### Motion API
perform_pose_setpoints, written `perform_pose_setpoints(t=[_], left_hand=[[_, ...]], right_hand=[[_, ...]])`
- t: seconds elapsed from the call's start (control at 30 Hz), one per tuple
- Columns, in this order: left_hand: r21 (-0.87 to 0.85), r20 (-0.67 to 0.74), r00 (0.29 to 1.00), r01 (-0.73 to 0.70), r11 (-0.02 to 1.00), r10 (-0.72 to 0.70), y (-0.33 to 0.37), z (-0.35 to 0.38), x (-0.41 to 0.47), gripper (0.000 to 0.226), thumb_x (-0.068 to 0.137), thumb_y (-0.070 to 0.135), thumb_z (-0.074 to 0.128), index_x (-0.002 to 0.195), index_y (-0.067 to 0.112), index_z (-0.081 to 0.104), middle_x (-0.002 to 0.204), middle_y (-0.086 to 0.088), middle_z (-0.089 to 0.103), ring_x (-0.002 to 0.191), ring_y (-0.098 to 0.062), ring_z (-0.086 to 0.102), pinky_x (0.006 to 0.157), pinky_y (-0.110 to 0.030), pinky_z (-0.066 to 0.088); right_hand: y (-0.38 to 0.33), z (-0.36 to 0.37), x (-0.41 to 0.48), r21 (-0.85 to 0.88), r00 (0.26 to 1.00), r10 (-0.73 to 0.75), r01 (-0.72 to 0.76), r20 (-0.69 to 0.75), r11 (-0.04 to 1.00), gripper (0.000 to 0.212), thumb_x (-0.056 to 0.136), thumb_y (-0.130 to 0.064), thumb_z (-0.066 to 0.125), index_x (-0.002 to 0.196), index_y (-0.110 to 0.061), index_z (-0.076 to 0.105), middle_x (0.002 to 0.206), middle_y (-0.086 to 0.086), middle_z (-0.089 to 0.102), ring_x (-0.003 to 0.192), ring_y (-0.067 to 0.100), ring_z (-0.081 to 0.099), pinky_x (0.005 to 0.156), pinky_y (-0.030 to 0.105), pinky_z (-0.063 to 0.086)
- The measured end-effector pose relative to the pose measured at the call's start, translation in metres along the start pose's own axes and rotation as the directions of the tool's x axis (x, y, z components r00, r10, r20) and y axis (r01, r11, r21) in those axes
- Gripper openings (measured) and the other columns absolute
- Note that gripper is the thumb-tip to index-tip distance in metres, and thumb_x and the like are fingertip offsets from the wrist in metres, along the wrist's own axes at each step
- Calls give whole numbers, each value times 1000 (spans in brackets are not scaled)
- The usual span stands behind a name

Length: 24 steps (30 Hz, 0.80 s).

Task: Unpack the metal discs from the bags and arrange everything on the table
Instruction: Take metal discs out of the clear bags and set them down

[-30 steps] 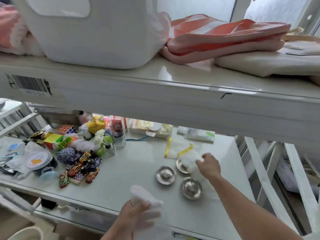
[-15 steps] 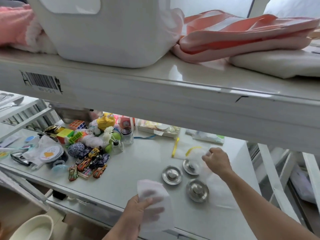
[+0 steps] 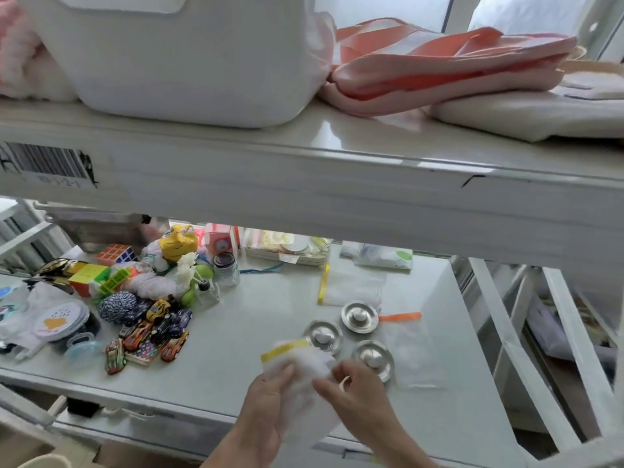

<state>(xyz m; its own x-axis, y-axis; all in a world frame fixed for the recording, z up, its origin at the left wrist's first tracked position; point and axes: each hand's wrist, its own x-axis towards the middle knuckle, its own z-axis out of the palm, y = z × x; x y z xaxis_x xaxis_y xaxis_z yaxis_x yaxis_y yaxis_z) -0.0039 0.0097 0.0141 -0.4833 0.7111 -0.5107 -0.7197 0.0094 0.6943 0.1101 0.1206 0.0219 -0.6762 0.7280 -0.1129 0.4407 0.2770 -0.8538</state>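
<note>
Three shiny metal discs lie on the white table [image 3: 256,336]: one at the back [image 3: 359,316], one to the left [image 3: 323,335], one nearest me [image 3: 372,359]. Both hands hold a clear bag with a yellow strip [image 3: 297,369] just in front of the discs. My left hand [image 3: 266,410] grips its left side; my right hand [image 3: 354,393] pinches its right side. What the bag holds is too blurred to tell. An empty clear bag with a yellow strip [image 3: 351,285] lies behind the discs, and another with an orange strip [image 3: 410,346] lies to their right.
A heap of toy cars [image 3: 152,336], puzzle cubes [image 3: 114,255], yarn and a small jar [image 3: 226,270] fills the table's left half. A tray [image 3: 287,249] and a packet [image 3: 381,258] sit at the back. A shelf [image 3: 304,184] with a white bin and folded cloth overhangs the table.
My right hand left the back disc and came to the bag in my left hand. The bag it held now lies flat to the right of the discs.
</note>
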Motion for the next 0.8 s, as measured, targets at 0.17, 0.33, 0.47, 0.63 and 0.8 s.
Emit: perform_pose_setpoints(t=[0.17,0.33,0.47,0.63,0.8], left_hand=[[62,-131,991,-22,998,30,1,-11,-2,21,90,5,57,103,-5,69,73,-16,77,58,-27,72,61,-34,59],[121,-50,999,-11,993,17,6,-18,-13,25,82,11,63,102,-1,74,83,-16,77,65,-25,70,71,-33,51],[144,-5,1000,26,989,-25,7,-23,-19,30,86,14,59,111,5,74,107,-21,74,77,-24,68,67,-27,54],[48,-7,995,99,994,-99,6,-20,-14,45,86,29,62,117,-3,67,114,-29,69,93,-36,71,90,-45,53],[-27,200,979,55,998,-49,2,-12,-13,47,83,35,66,110,-3,70,114,-29,69,101,-35,68,94,-45,51]], right_hand=[[45,-34,41,-560,989,-25,-60,-143,826,45,77,-45,67,116,-23,62,118,0,62,110,25,57,91,38,49],[67,-41,54,-720,998,58,-54,-19,692,62,71,-54,60,126,-26,52,129,-3,57,119,23,51,95,37,43],[41,-40,46,-653,995,-27,-40,-92,756,66,65,-57,65,121,-25,55,119,-3,60,111,23,53,92,36,44],[-16,-7,-1,-313,941,-313,338,127,888,75,58,-56,72,125,-29,56,115,-11,58,106,11,52,96,27,45],[-25,16,-19,-425,917,-333,398,220,813,81,60,-62,64,134,-34,48,130,-17,51,121,8,43,103,27,37]])
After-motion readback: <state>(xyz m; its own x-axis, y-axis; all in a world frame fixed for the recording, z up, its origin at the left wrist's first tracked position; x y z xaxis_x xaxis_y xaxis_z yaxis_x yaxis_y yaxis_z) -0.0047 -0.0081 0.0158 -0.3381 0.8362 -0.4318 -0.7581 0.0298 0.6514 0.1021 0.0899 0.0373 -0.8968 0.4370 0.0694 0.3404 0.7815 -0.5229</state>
